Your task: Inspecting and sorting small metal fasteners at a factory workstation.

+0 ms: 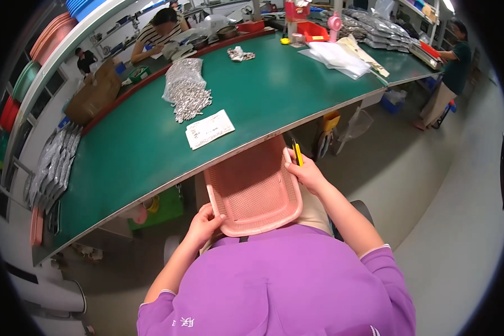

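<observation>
A pink plastic mesh basket rests at my lap, its far end reaching under the table's front edge. Nothing shows inside it. My left hand grips the near left corner of its rim, thumb on top. On the right side, my right hand is closed on the basket's rim, and a yellow and black utility knife stands up beside its fingers; whether the hand also holds the knife is partly hidden. On the table beyond lie a white paper slip and a clear bag spilling small silvery metal parts.
The green table spans ahead of me. White plastic sheets, a crumpled wrapper and stacked grey bags lie toward its far side. More grey bags sit at left. Other people work behind the table and at far right.
</observation>
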`<move>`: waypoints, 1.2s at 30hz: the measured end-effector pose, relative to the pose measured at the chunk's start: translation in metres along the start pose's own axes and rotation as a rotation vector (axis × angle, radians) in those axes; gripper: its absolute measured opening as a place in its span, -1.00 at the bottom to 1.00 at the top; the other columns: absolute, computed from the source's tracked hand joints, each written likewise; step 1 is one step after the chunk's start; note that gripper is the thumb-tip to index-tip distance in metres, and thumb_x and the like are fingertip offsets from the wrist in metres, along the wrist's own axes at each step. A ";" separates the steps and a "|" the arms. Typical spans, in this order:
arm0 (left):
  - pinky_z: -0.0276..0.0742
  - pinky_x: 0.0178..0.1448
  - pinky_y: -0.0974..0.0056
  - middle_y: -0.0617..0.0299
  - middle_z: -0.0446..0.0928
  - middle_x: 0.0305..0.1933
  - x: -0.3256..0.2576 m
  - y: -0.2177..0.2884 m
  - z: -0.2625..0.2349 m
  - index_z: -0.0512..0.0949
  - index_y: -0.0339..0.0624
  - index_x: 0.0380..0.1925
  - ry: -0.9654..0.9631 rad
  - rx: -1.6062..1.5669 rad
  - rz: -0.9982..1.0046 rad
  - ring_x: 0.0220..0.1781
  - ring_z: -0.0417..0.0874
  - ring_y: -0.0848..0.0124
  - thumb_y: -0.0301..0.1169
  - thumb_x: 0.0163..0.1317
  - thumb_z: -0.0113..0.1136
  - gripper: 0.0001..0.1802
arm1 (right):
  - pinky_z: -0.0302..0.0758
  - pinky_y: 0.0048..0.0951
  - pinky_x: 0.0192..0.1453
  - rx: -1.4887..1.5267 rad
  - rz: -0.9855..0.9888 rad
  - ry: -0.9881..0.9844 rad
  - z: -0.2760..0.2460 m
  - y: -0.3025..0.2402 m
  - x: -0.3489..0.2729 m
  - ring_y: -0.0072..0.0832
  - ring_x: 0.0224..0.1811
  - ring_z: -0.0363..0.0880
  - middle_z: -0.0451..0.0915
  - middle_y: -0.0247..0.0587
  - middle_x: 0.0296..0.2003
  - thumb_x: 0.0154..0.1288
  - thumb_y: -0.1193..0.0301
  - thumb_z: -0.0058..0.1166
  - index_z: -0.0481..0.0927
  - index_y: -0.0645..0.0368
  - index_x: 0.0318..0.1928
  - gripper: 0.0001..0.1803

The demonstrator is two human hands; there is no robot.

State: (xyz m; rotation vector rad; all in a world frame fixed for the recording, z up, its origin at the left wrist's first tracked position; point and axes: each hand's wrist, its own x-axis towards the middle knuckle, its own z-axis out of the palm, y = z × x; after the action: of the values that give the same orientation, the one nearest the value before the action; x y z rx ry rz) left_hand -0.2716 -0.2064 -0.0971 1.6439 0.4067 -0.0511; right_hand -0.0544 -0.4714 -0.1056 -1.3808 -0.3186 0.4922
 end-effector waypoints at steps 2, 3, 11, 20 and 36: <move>0.53 0.17 0.32 0.28 0.38 0.14 -0.002 -0.012 -0.005 0.57 -0.37 -0.04 0.041 0.053 0.089 0.08 0.56 0.43 -0.48 0.28 0.27 -0.72 | 0.42 -0.54 -0.09 0.019 -0.065 -0.029 0.002 0.026 0.024 -0.67 -0.23 0.44 0.52 -0.48 -0.28 0.31 0.37 0.21 0.54 0.20 0.09 -0.63; 0.53 0.17 0.32 0.28 0.38 0.14 -0.005 -0.020 -0.009 0.57 -0.37 -0.04 0.060 0.047 0.076 0.08 0.56 0.43 -0.48 0.28 0.27 -0.72 | 0.42 -0.54 -0.08 -0.002 -0.062 -0.038 0.008 0.027 0.031 -0.67 -0.22 0.45 0.52 -0.48 -0.29 0.31 0.35 0.22 0.56 0.20 -0.02 -0.70; 0.56 0.04 0.24 0.10 0.62 -0.17 -0.025 0.005 -0.035 0.57 -0.33 -0.03 0.013 0.420 -0.004 -0.12 0.64 0.34 -0.29 0.31 0.26 -0.65 | 0.50 -0.55 -0.16 -0.328 -0.028 -0.090 -0.008 -0.003 0.003 -0.68 -0.27 0.54 0.67 -0.36 -0.23 0.43 0.32 0.12 0.66 0.19 -0.03 -0.75; 0.57 0.08 0.24 0.11 0.67 -0.12 0.025 0.190 -0.096 0.62 -0.29 -0.09 0.061 0.366 0.327 -0.06 0.68 0.33 -0.40 0.39 0.11 -0.77 | 0.57 -0.48 -0.15 -0.567 -0.297 -0.288 0.057 -0.175 0.084 -0.56 -0.29 0.65 0.68 -0.25 -0.17 0.46 0.39 0.01 0.65 0.21 -0.04 -0.77; 0.25 0.44 -0.05 -0.25 0.40 0.26 0.314 0.157 -0.123 0.43 -0.39 0.14 0.764 0.924 0.429 0.37 0.33 -0.13 -0.30 0.39 -0.04 -0.56 | 0.49 -0.15 0.23 -1.026 -0.676 -0.157 0.204 -0.098 0.330 -0.05 0.09 0.55 0.61 -0.11 0.06 0.17 0.48 0.00 0.65 0.09 0.05 -0.59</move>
State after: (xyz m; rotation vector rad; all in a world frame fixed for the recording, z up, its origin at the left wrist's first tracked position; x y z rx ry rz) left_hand 0.0427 -0.0233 -0.0169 2.6143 0.6441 0.8468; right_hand 0.1431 -0.1405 0.0029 -2.0690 -1.2357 -0.1897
